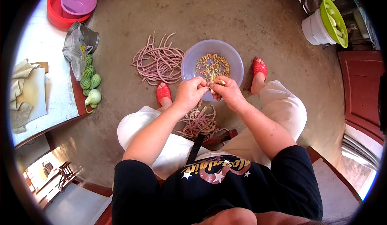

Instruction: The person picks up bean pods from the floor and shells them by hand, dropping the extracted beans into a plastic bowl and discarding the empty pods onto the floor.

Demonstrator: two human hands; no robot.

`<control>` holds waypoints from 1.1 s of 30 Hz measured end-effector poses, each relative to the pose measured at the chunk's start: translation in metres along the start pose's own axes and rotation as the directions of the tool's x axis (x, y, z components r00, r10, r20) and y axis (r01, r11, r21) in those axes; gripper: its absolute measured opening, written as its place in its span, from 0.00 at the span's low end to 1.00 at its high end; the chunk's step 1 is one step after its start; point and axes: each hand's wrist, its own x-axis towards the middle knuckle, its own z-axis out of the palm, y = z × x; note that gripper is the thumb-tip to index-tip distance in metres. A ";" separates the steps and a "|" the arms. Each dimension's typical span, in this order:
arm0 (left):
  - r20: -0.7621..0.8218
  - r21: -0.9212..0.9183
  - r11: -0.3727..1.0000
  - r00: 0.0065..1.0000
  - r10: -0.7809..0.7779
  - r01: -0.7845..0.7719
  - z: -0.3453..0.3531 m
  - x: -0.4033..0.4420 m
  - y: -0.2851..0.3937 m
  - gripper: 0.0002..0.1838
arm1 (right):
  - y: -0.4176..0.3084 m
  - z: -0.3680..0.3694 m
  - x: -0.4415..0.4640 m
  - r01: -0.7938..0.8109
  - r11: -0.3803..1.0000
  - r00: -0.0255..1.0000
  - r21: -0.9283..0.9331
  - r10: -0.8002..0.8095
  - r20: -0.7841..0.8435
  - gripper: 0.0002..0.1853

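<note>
My left hand and my right hand meet over the near edge of a pale purple basin. Both have their fingers pinched together on a small piece of bean pod, which they mostly hide. Shelled beans, yellowish and reddish, lie in the bottom of the basin. To the left of it, long purple bean pods are heaped on the floor. A second pile of shrivelled, empty-looking pods lies between my legs.
Small striped melons and a pale green gourd line the left table's edge. Beyond are a metal bucket and a red basin. A white bucket with a green basin stands at right.
</note>
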 end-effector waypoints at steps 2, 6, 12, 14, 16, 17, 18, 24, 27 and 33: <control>0.007 -0.007 1.000 1.000 -0.010 0.010 0.001 0.000 -0.003 0.05 | 0.001 0.001 0.000 0.005 1.000 1.000 -0.011 -0.005 -0.010 0.04; -0.045 0.119 0.990 0.996 0.077 -0.071 0.004 -0.003 0.002 0.05 | 0.000 0.003 -0.001 0.003 1.000 0.999 -0.022 -0.004 -0.040 0.02; -0.013 -0.030 0.999 1.000 0.013 -0.014 0.007 -0.003 0.002 0.04 | -0.001 0.002 -0.002 0.004 0.998 0.999 0.065 -0.002 -0.035 0.01; 0.041 -0.167 0.982 0.996 -0.080 0.086 0.004 -0.004 0.011 0.04 | -0.002 0.001 -0.001 0.002 0.996 1.000 0.084 0.000 -0.026 0.01; 0.108 -0.297 0.936 0.981 -0.163 0.188 0.001 -0.003 0.015 0.05 | -0.003 -0.001 0.000 0.013 0.988 1.000 0.151 -0.012 -0.007 0.02; 0.180 -0.394 0.883 0.964 -0.197 0.254 -0.003 0.000 0.014 0.06 | -0.004 -0.002 0.002 0.016 0.989 1.000 0.149 -0.016 -0.004 0.02; 0.254 -0.480 0.815 0.941 -0.225 0.324 -0.007 0.002 0.012 0.06 | -0.005 -0.003 0.002 -0.001 0.983 1.000 0.181 -0.003 0.019 0.02; 0.300 -0.456 0.819 0.926 -0.227 0.349 -0.011 0.003 0.009 0.06 | -0.013 -0.003 -0.001 -0.081 0.990 0.997 0.112 0.078 0.029 0.05; 0.171 -0.214 0.960 0.975 -0.144 0.179 -0.007 0.000 0.009 0.07 | -0.013 -0.003 -0.001 -0.095 0.994 0.995 0.054 0.092 0.043 0.07; 0.118 -0.113 0.992 0.992 -0.036 0.049 -0.004 -0.005 0.008 0.08 | -0.008 -0.009 0.001 -0.128 0.987 0.987 0.098 0.117 0.106 0.08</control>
